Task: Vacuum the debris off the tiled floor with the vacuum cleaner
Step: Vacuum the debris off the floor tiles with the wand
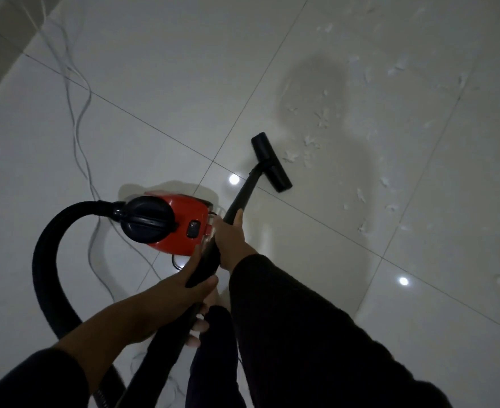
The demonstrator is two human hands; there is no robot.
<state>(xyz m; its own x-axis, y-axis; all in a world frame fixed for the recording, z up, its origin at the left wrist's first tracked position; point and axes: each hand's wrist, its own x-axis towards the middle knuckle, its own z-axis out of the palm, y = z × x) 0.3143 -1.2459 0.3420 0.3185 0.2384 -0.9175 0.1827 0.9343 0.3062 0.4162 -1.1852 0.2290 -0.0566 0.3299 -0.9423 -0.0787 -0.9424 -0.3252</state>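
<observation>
**Nozzle at the edge of the scraps**

While we grip the black wand [240,201] two-handed, our right hand [231,240] is curled round it higher up, nearer the head, and our left hand [181,287] is wrapped round it lower, by the hose [48,260]; the wand's long axis runs forward and slightly right to the floor nozzle [272,161]; the white debris [310,142] lies just beyond and right of that nozzle across the tiled floor [169,83]; the red vacuum cleaner [181,225] sits left of our hands; we judge a push forward-right comes next
</observation>
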